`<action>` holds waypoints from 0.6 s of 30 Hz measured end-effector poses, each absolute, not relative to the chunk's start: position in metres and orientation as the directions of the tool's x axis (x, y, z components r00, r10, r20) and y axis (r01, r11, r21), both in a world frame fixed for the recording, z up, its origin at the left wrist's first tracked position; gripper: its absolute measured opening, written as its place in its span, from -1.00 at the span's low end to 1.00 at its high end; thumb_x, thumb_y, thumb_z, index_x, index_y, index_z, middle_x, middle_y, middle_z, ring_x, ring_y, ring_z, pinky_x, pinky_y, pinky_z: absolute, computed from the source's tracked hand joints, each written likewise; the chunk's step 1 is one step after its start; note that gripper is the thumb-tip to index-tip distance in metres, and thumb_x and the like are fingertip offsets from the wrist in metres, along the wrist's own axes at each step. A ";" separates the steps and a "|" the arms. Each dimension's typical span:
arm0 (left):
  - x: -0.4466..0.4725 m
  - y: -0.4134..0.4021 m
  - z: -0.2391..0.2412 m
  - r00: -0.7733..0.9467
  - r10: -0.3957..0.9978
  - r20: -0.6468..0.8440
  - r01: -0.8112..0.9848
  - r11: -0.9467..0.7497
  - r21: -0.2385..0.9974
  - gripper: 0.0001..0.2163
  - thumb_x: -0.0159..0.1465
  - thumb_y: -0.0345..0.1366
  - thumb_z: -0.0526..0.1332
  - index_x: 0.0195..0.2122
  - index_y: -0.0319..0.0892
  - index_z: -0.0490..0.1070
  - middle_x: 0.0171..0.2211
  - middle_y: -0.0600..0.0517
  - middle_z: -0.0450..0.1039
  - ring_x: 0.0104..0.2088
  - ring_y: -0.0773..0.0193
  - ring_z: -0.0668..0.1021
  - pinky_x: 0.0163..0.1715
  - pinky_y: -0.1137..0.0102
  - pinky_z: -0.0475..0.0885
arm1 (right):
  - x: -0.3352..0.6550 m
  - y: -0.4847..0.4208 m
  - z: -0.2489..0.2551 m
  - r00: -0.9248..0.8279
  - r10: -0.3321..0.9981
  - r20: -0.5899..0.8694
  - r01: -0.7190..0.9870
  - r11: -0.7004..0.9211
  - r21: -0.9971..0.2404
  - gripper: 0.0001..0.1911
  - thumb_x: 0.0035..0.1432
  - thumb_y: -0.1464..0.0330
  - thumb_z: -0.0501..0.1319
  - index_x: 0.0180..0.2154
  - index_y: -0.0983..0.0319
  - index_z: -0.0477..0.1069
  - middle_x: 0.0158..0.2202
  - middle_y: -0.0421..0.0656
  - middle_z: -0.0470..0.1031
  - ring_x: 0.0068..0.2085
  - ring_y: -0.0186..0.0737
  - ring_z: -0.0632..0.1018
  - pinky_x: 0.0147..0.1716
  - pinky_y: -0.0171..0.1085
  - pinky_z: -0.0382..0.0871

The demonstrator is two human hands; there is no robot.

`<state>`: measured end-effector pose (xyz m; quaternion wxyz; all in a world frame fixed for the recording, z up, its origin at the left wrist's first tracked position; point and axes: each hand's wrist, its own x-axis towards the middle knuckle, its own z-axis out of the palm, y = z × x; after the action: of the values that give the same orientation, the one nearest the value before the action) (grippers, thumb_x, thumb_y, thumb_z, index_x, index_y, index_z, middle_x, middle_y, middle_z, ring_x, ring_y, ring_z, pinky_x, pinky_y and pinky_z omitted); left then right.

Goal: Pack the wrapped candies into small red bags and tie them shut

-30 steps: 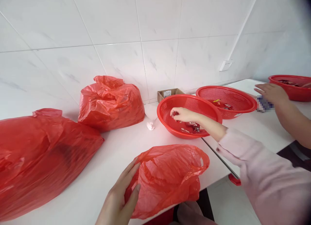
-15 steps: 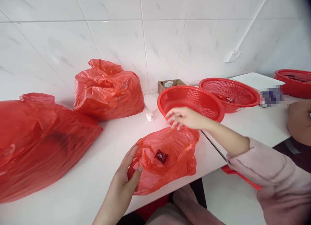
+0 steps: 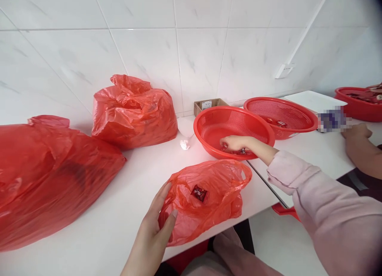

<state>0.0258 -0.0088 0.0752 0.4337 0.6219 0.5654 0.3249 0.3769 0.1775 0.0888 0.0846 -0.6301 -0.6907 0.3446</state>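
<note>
A thin red plastic bag lies on the white table with its mouth spread. A small dark red packet rests inside it. At the bag's left rim is my left hand, thumb and fingers apart, touching the plastic. My right hand reaches down into the nearer red perforated basket, its fingers curled at the bottom. Some small shiny packets show beside and under that hand. What its fingertips pinch is mostly hidden.
Two bulging red bags fill the left. A second red basket, a cardboard box and crumpled white paper sit further back. At right are another person's hand and a red basin.
My right hand has moved from above the bag into the nearer basket, its fingers curling. The bag's right side, with its handle loop, has spread out. My left hand stays at the rim.
</note>
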 end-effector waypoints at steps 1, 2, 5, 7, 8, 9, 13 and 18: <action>0.024 -0.008 0.074 0.145 0.985 -0.093 0.420 0.024 0.907 -0.46 0.32 -0.14 0.13 0.33 -0.01 0.14 0.37 0.04 0.09 0.38 0.15 0.09 0.36 0.14 -0.10 | 0.378 0.177 0.095 -0.202 0.924 -0.325 0.794 -0.040 -0.607 -0.82 -0.04 0.40 0.39 -0.37 0.24 0.41 -0.44 -0.13 0.49 -0.42 -0.20 0.53 -0.43 -0.24 0.43; 0.023 -0.008 0.073 0.141 0.985 -0.102 0.418 0.035 0.908 -0.45 0.31 -0.13 0.14 0.33 -0.01 0.13 0.36 0.03 0.10 0.37 0.13 0.10 0.35 0.13 -0.09 | 0.379 0.176 0.102 -0.215 0.925 -0.313 0.761 -0.042 -0.647 -0.79 0.01 0.35 0.37 -0.32 0.23 0.39 -0.40 -0.14 0.50 -0.43 -0.25 0.53 -0.43 -0.27 0.44; 0.023 -0.005 0.071 0.126 0.985 -0.120 0.400 0.061 0.915 -0.44 0.31 -0.10 0.15 0.33 0.01 0.12 0.36 0.02 0.12 0.36 0.09 0.14 0.35 0.09 -0.06 | 0.372 0.161 0.127 -0.293 0.934 -0.206 0.512 -0.029 -0.859 -0.72 0.11 0.22 0.32 -0.24 0.20 0.30 -0.34 -0.19 0.47 -0.43 -0.38 0.51 -0.41 -0.34 0.47; 0.026 -0.004 0.071 0.117 0.988 -0.105 0.367 0.055 0.929 -0.45 0.31 -0.09 0.15 0.32 0.02 0.15 0.35 0.02 0.12 0.36 0.09 0.15 0.35 0.08 -0.06 | 0.361 0.146 0.144 -0.375 0.914 -0.154 0.305 -0.035 -0.952 -0.68 0.09 0.19 0.35 -0.26 0.21 0.29 -0.37 -0.23 0.45 -0.45 -0.40 0.50 -0.43 -0.36 0.47; 0.028 -0.004 0.073 0.106 0.990 -0.091 0.346 0.049 0.937 -0.46 0.31 -0.09 0.15 0.31 0.02 0.17 0.35 0.01 0.13 0.36 0.09 0.15 0.35 0.09 -0.07 | 0.354 0.138 0.151 -0.423 0.894 -0.147 0.242 -0.045 -0.969 -0.67 0.08 0.19 0.36 -0.27 0.22 0.30 -0.37 -0.22 0.46 -0.44 -0.39 0.51 -0.44 -0.36 0.47; 0.031 -0.004 0.075 0.091 0.992 -0.082 0.325 0.048 0.944 -0.47 0.30 -0.09 0.17 0.30 0.02 0.19 0.34 0.01 0.15 0.35 0.08 0.15 0.35 0.09 -0.07 | 0.346 0.129 0.156 -0.466 0.872 -0.151 0.218 -0.052 -0.975 -0.67 0.09 0.18 0.35 -0.27 0.23 0.31 -0.35 -0.21 0.47 -0.43 -0.38 0.52 -0.45 -0.37 0.47; 0.039 -0.006 0.083 0.024 0.996 -0.091 0.278 0.081 0.957 -0.47 0.27 -0.08 0.20 0.27 -0.01 0.26 0.32 0.00 0.21 0.34 0.07 0.18 0.35 0.10 -0.05 | 0.309 0.096 0.152 -0.587 0.782 -0.208 0.268 -0.054 -0.962 -0.72 0.22 0.16 0.22 -0.23 0.27 0.38 -0.32 -0.16 0.51 -0.42 -0.35 0.55 -0.47 -0.37 0.46; 0.033 -0.005 0.077 0.033 0.993 -0.115 0.272 0.102 0.957 -0.44 0.25 -0.05 0.21 0.28 0.02 0.23 0.31 -0.01 0.23 0.31 0.02 0.25 0.32 0.07 0.02 | 0.285 0.083 0.129 -0.551 0.818 -0.168 0.509 0.169 -0.844 -0.74 0.33 0.20 0.07 -0.13 0.16 0.45 -0.23 -0.15 0.54 -0.44 -0.36 0.57 -0.41 -0.34 0.45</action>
<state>0.0330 -0.0055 0.0775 0.4658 0.5472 0.5777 0.3870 0.2855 0.0828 0.1294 0.1653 -0.4442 -0.7464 0.4672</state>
